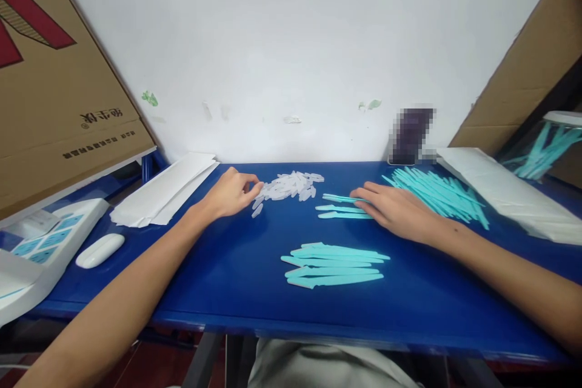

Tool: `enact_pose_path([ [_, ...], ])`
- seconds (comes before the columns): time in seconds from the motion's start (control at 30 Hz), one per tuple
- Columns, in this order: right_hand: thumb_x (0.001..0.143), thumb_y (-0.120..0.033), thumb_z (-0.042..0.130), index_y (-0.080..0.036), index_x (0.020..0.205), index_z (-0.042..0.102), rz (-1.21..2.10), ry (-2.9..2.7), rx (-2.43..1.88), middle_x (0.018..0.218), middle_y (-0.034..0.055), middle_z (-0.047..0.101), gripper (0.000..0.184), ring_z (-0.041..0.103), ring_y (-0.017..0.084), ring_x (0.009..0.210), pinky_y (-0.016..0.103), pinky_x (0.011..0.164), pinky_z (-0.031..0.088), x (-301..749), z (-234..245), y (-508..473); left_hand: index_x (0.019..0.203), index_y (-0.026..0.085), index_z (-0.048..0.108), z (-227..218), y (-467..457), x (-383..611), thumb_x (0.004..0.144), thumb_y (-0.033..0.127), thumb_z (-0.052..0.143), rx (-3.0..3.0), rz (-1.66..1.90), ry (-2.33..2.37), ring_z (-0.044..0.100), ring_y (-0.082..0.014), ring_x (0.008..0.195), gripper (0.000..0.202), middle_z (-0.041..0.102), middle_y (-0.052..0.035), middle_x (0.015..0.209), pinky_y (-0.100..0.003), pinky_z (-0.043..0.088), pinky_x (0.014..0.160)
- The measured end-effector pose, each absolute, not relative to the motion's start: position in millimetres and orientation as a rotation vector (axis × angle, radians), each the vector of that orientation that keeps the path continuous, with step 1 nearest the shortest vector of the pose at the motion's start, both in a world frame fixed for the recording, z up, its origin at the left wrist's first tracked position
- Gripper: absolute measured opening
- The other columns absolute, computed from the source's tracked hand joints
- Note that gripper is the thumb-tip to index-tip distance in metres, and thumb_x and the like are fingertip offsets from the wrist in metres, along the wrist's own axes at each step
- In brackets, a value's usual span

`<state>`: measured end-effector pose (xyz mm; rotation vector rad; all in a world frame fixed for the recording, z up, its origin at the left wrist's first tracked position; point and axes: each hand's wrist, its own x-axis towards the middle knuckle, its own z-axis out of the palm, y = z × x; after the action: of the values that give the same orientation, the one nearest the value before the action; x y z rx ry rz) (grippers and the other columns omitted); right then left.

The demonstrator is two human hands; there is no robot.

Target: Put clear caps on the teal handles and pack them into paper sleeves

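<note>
My left hand point(235, 192) is at the left edge of a heap of small clear plastic blade covers point(291, 187). Its thumb and index finger are pinched together; whatever is between them is too small to make out. My right hand point(395, 207) is palm down, with its fingers closed over the handles of several teal eyebrow razors point(341, 212) whose blade ends point left. Part of those handles is hidden under the fingers. Nearer to me, a row of several more teal razors point(336, 265) lies flat. Behind my right hand is a larger pile of teal razors point(436, 194).
On the blue table point(227, 279), white paper sheets point(166, 191) and a white oval case point(100, 250) lie left, beside a white tray-like device point(54, 254). A blurred phone point(410, 136) leans on the wall. To the right are a white packet point(504, 194) and a tub of teal sticks point(548, 145).
</note>
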<state>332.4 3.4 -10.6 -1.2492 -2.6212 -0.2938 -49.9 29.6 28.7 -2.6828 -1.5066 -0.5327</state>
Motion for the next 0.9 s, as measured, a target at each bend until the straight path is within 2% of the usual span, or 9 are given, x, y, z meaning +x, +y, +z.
enact_pose_path([
  [0.07, 0.106, -0.04, 0.028, -0.021, 0.124, 0.062, -0.264, -2.615, -1.28, 0.105, 0.0108, 0.065, 0.043, 0.063, 0.022, 0.085, 0.033, 0.067, 0.039, 332.8, -15.6, 9.7, 0.088, 0.016, 0.074, 31.1, 33.4, -56.9, 0.094, 0.041, 0.048, -2.716, -0.506, -1.585, 0.049, -0.0128, 0.046, 0.037, 0.058, 0.0018, 0.051, -0.027, 0.033, 0.056],
  [0.2, 0.105, -0.045, 0.029, -0.023, 0.122, 0.064, -0.141, -2.62, -1.271, 0.106, 0.011, 0.066, 0.045, 0.061, 0.025, 0.094, 0.039, 0.08, 0.036, 330.5, -18.3, 14.0, 0.091, 0.018, 0.074, 31.9, 39.4, -68.5, 0.086, 0.039, 0.056, -2.841, -0.357, -1.61, 0.054, -0.0132, 0.05, 0.028, 0.063, 0.002, 0.057, -0.025, 0.036, 0.055],
  [0.37, 0.105, -0.046, 0.029, -0.022, 0.118, 0.067, -0.097, -2.562, -1.28, 0.107, 0.011, 0.068, 0.047, 0.06, 0.026, 0.097, 0.041, 0.081, 0.032, 324.8, -5.8, 2.4, 0.076, 0.02, 0.069, 33.2, 41.2, -75.1, 0.081, 0.038, 0.061, -2.965, -0.153, -1.617, 0.055, -0.0131, 0.054, 0.02, 0.063, 0.0019, 0.059, -0.023, 0.035, 0.055],
  [0.47, 0.104, -0.043, 0.033, -0.021, 0.11, 0.069, -0.052, -2.526, -1.286, 0.083, 0.0062, 0.069, 0.043, 0.059, 0.022, 0.082, 0.041, 0.083, 0.031, 317.6, 3.4, -12.4, 0.069, 0.02, 0.064, 35.7, 39.4, -74.0, 0.082, 0.038, 0.059, -2.98, -0.117, -1.622, 0.054, -0.0127, 0.054, 0.022, 0.061, 0.0021, 0.059, -0.023, 0.035, 0.056],
  [0.53, 0.103, -0.045, 0.037, -0.021, 0.105, 0.071, 0.037, -2.539, -1.295, 0.062, 0.0028, 0.062, 0.041, 0.056, 0.022, 0.074, 0.038, 0.079, 0.034, 311.0, 7.2, -24.1, 0.069, 0.02, 0.062, 37.3, 38.4, -73.0, 0.081, 0.037, 0.058, -2.969, -0.119, -1.615, 0.053, -0.0126, 0.055, 0.022, 0.061, 0.002, 0.06, -0.024, 0.035, 0.056],
  [0.6, 0.1, -0.048, 0.041, -0.022, 0.103, 0.072, 0.152, -2.59, -1.27, 0.055, 0.0027, 0.057, 0.04, 0.056, 0.024, 0.077, 0.034, 0.072, 0.035, 304.0, 8.8, -35.1, 0.069, 0.019, 0.062, 38.7, 38.1, -73.1, 0.081, 0.035, 0.057, -2.951, -0.115, -1.622, 0.053, -0.0128, 0.056, 0.021, 0.062, 0.0017, 0.061, -0.024, 0.035, 0.057],
  [0.67, 0.099, -0.048, 0.045, -0.022, 0.107, 0.072, 0.282, -2.662, -1.208, 0.057, 0.0035, 0.059, 0.038, 0.057, 0.024, 0.079, 0.031, 0.065, 0.035, 298.1, 8.8, -43.6, 0.071, 0.019, 0.063, 39.9, 38.5, -74.4, 0.081, 0.034, 0.055, -2.921, -0.095, -1.651, 0.054, -0.0135, 0.058, 0.02, 0.062, 0.0012, 0.063, -0.025, 0.036, 0.058],
  [0.8, 0.096, -0.047, 0.05, -0.02, 0.116, 0.07, 0.445, -2.757, -1.107, 0.059, 0.0019, 0.061, 0.039, 0.058, 0.02, 0.066, 0.028, 0.059, 0.034, 293.6, 7.7, -50.3, 0.071, 0.02, 0.065, 42.3, 39.3, -78.9, 0.079, 0.032, 0.055, -2.881, 0.007, -1.708, 0.057, -0.0148, 0.063, 0.018, 0.066, 0.0005, 0.069, -0.025, 0.038, 0.061],
  [0.9, 0.095, -0.046, 0.052, -0.018, 0.118, 0.07, 0.498, -2.757, -1.1, 0.068, 0.0029, 0.066, 0.04, 0.057, 0.016, 0.06, 0.028, 0.056, 0.035, 294.3, 7.0, -49.6, 0.07, 0.02, 0.065, 44.2, 38.7, -80.1, 0.078, 0.031, 0.057, -2.877, 0.07, -1.736, 0.058, -0.0148, 0.064, 0.016, 0.067, 0.0008, 0.07, -0.025, 0.039, 0.062],
])
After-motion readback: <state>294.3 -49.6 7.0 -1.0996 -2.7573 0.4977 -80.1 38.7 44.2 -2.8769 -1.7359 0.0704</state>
